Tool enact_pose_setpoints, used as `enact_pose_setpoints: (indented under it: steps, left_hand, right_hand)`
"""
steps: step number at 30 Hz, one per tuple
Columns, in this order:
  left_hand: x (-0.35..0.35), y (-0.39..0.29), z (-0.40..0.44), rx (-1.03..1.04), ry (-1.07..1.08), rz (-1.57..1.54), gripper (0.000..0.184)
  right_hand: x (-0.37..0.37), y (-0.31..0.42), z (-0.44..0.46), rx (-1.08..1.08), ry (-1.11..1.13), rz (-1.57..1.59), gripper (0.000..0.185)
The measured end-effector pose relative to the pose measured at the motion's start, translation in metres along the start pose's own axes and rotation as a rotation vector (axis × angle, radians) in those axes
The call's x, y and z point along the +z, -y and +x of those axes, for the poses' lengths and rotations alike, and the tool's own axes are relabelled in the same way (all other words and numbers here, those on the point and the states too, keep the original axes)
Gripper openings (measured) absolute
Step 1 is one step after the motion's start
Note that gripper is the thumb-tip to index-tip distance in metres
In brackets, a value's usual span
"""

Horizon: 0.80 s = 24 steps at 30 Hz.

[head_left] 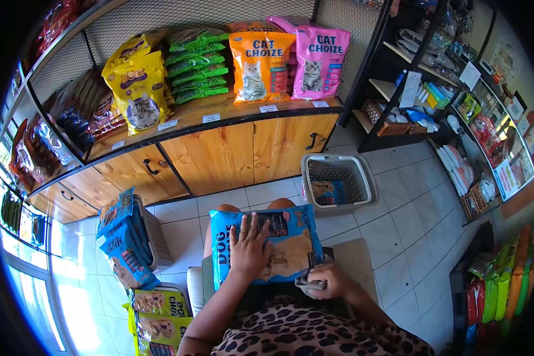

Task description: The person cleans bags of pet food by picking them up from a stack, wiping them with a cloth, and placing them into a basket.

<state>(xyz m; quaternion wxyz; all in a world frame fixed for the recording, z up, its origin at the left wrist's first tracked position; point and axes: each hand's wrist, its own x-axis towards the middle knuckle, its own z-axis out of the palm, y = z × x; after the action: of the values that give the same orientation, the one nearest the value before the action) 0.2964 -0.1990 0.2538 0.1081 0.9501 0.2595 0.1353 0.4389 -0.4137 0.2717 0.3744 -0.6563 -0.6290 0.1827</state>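
A blue Dog Choize bag lies on the person's lap, its printed front facing up. My left hand rests flat on the bag's left half, fingers spread. At the bag's lower right corner, my right hand is closed around a grey cloth, which touches the bag's edge. A grey basket on the floor ahead holds a blue bag. To the left, another basket is filled with several blue bags.
Green-yellow dog food bags are at the lower left. Ahead, a wooden cabinet carries yellow, green, orange and pink bags. A dark shelf stands at the back right. More coloured bags sit in a rack at the right.
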Motion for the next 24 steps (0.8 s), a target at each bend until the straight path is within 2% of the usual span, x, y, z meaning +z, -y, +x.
enact_pose_setpoints:
  steps: [1, 3, 4, 6, 8, 9, 11, 13, 14, 16, 17, 18, 20, 23, 24]
  left_hand:
    - [0.001, 0.000, 0.000, 0.004, 0.001, 0.014, 0.052]
    - [0.003, -0.002, -0.001, 0.014, 0.013, 0.008, 0.052]
    - [0.003, -0.004, -0.002, 0.012, 0.017, 0.006, 0.052]
    - [0.002, -0.004, 0.002, 0.003, 0.008, 0.008, 0.053]
    - [0.000, -0.003, 0.004, -0.001, -0.005, 0.012, 0.053]
    - [0.000, -0.002, 0.003, -0.007, -0.006, 0.014, 0.053]
    - [-0.002, 0.001, -0.002, -0.018, 0.000, 0.022, 0.053]
    - [-0.004, 0.005, -0.005, -0.018, -0.007, 0.024, 0.052]
    - [-0.005, 0.006, -0.007, -0.016, -0.009, 0.015, 0.052]
    - [-0.003, 0.007, -0.007, -0.018, -0.014, -0.011, 0.052]
    - [-0.003, 0.008, -0.005, -0.026, -0.016, -0.010, 0.052]
    - [-0.004, 0.008, -0.004, -0.017, -0.017, -0.014, 0.051]
    - [-0.005, 0.006, -0.002, 0.005, -0.016, -0.024, 0.051]
    - [-0.002, 0.004, -0.002, 0.016, -0.011, -0.026, 0.051]
    - [-0.001, 0.003, -0.001, 0.018, -0.014, -0.023, 0.051]
  right_hand:
    - [-0.001, -0.007, -0.007, -0.011, 0.066, 0.139, 0.021]
    - [-0.011, -0.016, 0.013, -0.010, -0.169, 0.121, 0.023]
    - [-0.005, -0.018, 0.035, -0.070, -0.346, -0.063, 0.026]
    - [0.007, -0.049, 0.074, 0.001, -0.270, -0.332, 0.028]
    - [0.015, -0.094, 0.113, 0.003, -0.494, -0.338, 0.027]
    - [0.005, -0.098, 0.135, 0.211, -0.426, -0.404, 0.025]
    - [0.013, -0.131, 0.160, 0.248, -0.540, -0.383, 0.025]
    - [0.019, -0.121, 0.158, 0.247, -0.500, -0.349, 0.025]
    - [0.014, -0.090, 0.148, 0.210, -0.505, -0.373, 0.024]
    - [0.017, -0.058, 0.104, 0.218, -0.426, -0.021, 0.021]
    - [0.025, -0.057, 0.074, 0.141, -0.278, -0.182, 0.021]
    - [0.026, -0.042, 0.052, 0.041, -0.282, -0.124, 0.020]
    - [0.022, -0.012, 0.012, -0.015, -0.240, -0.151, 0.023]
    - [-0.016, 0.009, -0.016, 0.230, 0.165, 0.131, 0.024]
    - [-0.017, 0.005, -0.014, 0.232, 0.160, 0.130, 0.024]
